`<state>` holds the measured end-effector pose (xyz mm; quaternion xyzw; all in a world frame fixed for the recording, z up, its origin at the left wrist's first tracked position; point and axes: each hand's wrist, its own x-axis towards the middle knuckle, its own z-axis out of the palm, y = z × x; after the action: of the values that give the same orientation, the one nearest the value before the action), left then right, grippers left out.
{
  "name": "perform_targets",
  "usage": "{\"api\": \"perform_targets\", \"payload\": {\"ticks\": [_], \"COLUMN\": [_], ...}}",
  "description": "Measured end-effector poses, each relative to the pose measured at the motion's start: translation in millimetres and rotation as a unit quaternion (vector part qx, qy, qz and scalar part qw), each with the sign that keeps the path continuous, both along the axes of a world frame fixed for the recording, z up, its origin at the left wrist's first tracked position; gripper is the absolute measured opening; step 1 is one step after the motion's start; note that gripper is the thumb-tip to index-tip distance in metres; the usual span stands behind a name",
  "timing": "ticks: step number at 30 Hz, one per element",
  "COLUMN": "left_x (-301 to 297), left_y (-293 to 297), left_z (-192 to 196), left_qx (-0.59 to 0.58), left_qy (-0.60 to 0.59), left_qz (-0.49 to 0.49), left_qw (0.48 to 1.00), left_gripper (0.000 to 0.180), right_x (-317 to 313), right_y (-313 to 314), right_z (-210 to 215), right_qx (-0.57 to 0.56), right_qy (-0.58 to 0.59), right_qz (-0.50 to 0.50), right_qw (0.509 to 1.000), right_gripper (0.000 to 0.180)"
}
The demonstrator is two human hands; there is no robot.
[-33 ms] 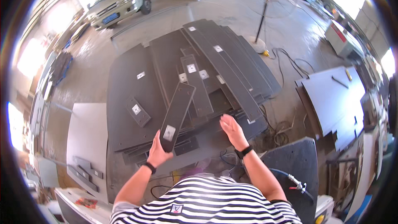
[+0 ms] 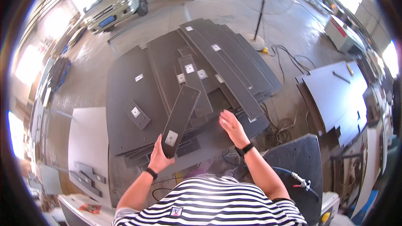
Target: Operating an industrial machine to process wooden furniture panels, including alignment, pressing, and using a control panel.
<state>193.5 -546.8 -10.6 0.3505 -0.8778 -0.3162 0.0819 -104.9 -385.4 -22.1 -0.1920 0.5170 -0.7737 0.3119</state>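
Note:
My left hand (image 2: 161, 155) grips the near end of a narrow dark grey board (image 2: 181, 111), which slants away and to the right over a pile of similar panels. A white label (image 2: 171, 138) sits near the held end. My right hand (image 2: 233, 127) hovers at the near right of the pile, fingers stretched out and holding nothing. Just beyond the held board lies another labelled narrow board (image 2: 193, 77). A long dark strip (image 2: 224, 65) runs across the pile's right half. On the left, a short labelled piece (image 2: 137, 114) rests on a wide dark panel (image 2: 125, 86).
A dark tabletop (image 2: 293, 159) with an air hose valve (image 2: 298, 181) stands near right. Pale panels (image 2: 335, 96) are stacked farther right. Small grey strips (image 2: 86, 175) lie on a pale sheet (image 2: 88, 138) at left. Beyond are a fan stand (image 2: 259, 19), floor cables (image 2: 289, 56) and a truck (image 2: 111, 8).
The view has shifted slightly. My right hand has moved a little left and away from me. My left hand keeps its hold on the narrow board.

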Motion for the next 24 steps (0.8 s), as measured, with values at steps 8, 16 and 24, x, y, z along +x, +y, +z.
{"api": "perform_targets", "payload": {"ticks": [8, 16, 24], "left_x": [5, 6, 10], "left_y": [45, 44, 46], "left_z": [48, 58, 33], "left_qx": [-0.011, -0.025, 0.175], "left_qy": [-0.069, -0.118, -0.053], "left_qz": [-0.085, -0.134, -0.224], "left_qw": [0.994, 0.984, 0.957], "left_gripper": [0.113, 0.112, 0.116], "right_x": [-16, -24, -20], "right_y": [-1, 26, 51], "right_z": [61, 65, 74], "right_qx": [0.056, 0.062, -0.204], "right_qy": [0.064, -0.012, -0.052], "right_qz": [0.037, 0.007, 0.120], "right_qw": [0.996, 0.998, 0.970], "right_gripper": [0.026, 0.022, 0.034]}}
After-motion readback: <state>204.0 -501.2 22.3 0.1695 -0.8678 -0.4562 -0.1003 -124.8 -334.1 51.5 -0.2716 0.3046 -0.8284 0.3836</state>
